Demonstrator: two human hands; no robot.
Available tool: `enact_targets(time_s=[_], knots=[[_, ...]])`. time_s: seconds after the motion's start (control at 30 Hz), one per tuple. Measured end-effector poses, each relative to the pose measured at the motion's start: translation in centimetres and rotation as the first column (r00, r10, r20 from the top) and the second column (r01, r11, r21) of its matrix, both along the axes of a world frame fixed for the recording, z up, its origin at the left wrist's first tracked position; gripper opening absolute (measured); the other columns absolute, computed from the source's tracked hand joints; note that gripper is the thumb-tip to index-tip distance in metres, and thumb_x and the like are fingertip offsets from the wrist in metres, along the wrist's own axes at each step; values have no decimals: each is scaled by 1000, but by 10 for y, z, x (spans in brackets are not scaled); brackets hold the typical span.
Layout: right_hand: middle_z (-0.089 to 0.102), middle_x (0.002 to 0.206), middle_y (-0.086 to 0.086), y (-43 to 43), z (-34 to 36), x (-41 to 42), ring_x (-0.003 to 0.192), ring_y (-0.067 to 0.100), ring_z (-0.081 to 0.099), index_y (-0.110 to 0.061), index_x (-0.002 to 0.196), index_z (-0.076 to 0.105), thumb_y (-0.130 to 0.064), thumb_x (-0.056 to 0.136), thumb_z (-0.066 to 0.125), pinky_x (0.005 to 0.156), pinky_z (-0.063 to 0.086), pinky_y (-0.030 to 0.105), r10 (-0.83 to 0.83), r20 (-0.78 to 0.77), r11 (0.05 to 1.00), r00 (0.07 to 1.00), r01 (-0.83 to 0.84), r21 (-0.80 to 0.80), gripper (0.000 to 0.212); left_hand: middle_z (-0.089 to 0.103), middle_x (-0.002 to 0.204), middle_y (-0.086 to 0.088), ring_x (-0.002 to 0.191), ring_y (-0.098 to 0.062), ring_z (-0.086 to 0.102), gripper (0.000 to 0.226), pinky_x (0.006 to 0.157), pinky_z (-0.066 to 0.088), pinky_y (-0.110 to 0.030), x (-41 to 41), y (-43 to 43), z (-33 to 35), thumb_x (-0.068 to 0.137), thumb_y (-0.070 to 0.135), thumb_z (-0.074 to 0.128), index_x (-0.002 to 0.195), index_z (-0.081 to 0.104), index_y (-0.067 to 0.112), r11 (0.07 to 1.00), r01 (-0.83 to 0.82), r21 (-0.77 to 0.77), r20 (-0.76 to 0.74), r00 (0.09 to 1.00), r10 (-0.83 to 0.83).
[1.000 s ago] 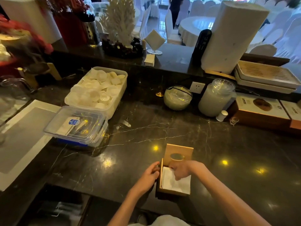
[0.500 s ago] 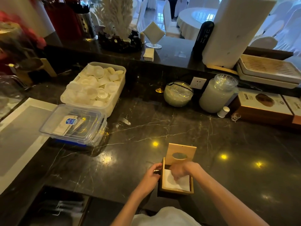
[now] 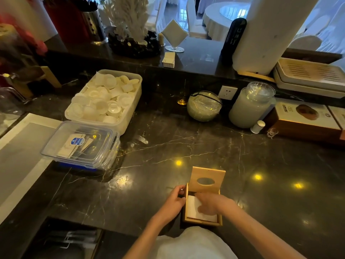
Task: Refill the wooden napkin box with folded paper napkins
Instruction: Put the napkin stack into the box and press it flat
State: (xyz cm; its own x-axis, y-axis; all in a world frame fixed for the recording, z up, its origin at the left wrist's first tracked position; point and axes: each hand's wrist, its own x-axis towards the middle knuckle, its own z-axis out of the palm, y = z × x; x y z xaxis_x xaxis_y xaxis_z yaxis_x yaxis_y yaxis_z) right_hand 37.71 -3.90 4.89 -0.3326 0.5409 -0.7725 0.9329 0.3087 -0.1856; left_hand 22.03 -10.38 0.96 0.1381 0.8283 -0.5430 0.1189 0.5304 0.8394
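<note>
The wooden napkin box (image 3: 202,222) stands on the dark marble counter (image 3: 186,146) near its front edge. Its lid (image 3: 206,180), with an oval slot, is tilted up at the far side. A stack of white folded paper napkins (image 3: 192,208) lies inside the box. My left hand (image 3: 174,201) grips the box's left wall. My right hand (image 3: 211,203) lies flat on the napkins inside the box, fingers spread, and hides part of the stack.
A clear lidded plastic container (image 3: 82,144) and a white tub of small dishes (image 3: 105,99) sit at the left. A glass bowl (image 3: 204,106), a glass jar (image 3: 251,105) and brown boxes (image 3: 306,120) line the back. A white tray (image 3: 22,152) lies far left.
The napkin stack has sunk deeper into the box under my right hand. My left hand has stayed on the box's left wall. The view has tilted slightly.
</note>
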Motion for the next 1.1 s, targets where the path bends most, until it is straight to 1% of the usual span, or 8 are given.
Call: enact_targets(time_s=[0.13, 0.27, 0.57, 0.7, 0.8, 0.93, 1.03, 1.1], knots=[[57, 135, 8, -9, -3, 7, 118, 27, 57, -17, 141, 43, -20, 94, 50, 96, 48, 36, -10, -54, 1000, 999, 10, 12, 47, 37, 143, 2, 120, -12, 52, 55, 98, 48, -29, 5, 9, 3, 99, 24, 48, 150, 26, 31, 999, 52, -3, -1, 999, -52], [56, 136, 9, -13, -3, 11, 121, 28, 55, -17, 138, 45, -23, 90, 51, 98, 48, 39, -35, -122, 999, 992, 39, 26, 49, 27, 151, 1, 134, -17, 37, 61, 112, 35, -36, 9, 15, 2, 99, 19, 46, 152, 20, 32, 996, 91, 12, -87, 992, -90], [61, 130, 7, -22, -18, 0, 116, 28, 59, -20, 130, 52, -38, 89, 52, 95, 49, 42, -64, -175, 983, 982, 92, 157, 45, 37, 149, 0, 127, -12, 46, 58, 95, 44, -21, 11, 12, -3, 99, 10, 46, 150, 28, 31, 1000, 14, 25, -52, 999, -13], [66, 123, 5, -22, -21, 0, 109, 27, 63, -20, 123, 57, -37, 95, 47, 88, 51, 42, -66, -205, 966, 977, 114, 232, 34, 35, 151, -1, 134, -13, 39, 56, 113, 35, -34, 13, 11, -2, 99, 13, 46, 149, 29, 31, 999, 7, 44, -103, 995, -2], [67, 121, 6, -26, -23, 1, 108, 27, 64, -17, 120, 58, -37, 97, 46, 86, 52, 41, -57, -200, 955, 978, 112, 275, 33, 32, 153, 3, 135, -13, 37, 57, 115, 32, -37, 15, 8, 2, 100, 16, 45, 150, 23, 32, 998, 15, 55, -130, 992, -7], [63, 125, 1, -39, -15, 17, 113, 25, 58, -23, 127, 53, -28, 96, 52, 88, 52, 40, -98, -352, 937, 931, 205, 282, 32, 41, 138, 0, 117, -17, 53, 45, 97, 46, -37, 16, 2, 9, 100, 17, 46, 132, 18, 34, 992, 28, 126, -232, 973, 2], [62, 111, 2, -54, -7, 40, 103, 25, 58, -19, 113, 65, -19, 88, 60, 79, 52, 36, -100, -401, 828, 911, 299, 474, 25, 52, 121, -3, 94, -18, 63, 27, 80, 58, -44, 16, 0, 13, 99, 22, 47, 113, 26, 34, 974, 148, 170, -382, 921, -73], [57, 103, 3, -59, -5, 56, 96, 23, 54, -17, 104, 67, -25, 85, 67, 74, 51, 34, -135, -350, 744, 927, 328, 582, 21, 44, 128, 2, 94, -12, 58, 17, 78, 57, -36, 17, 0, 16, 100, 22, 45, 106, 33, 33, 941, 283, 183, -489, 857, -162]])
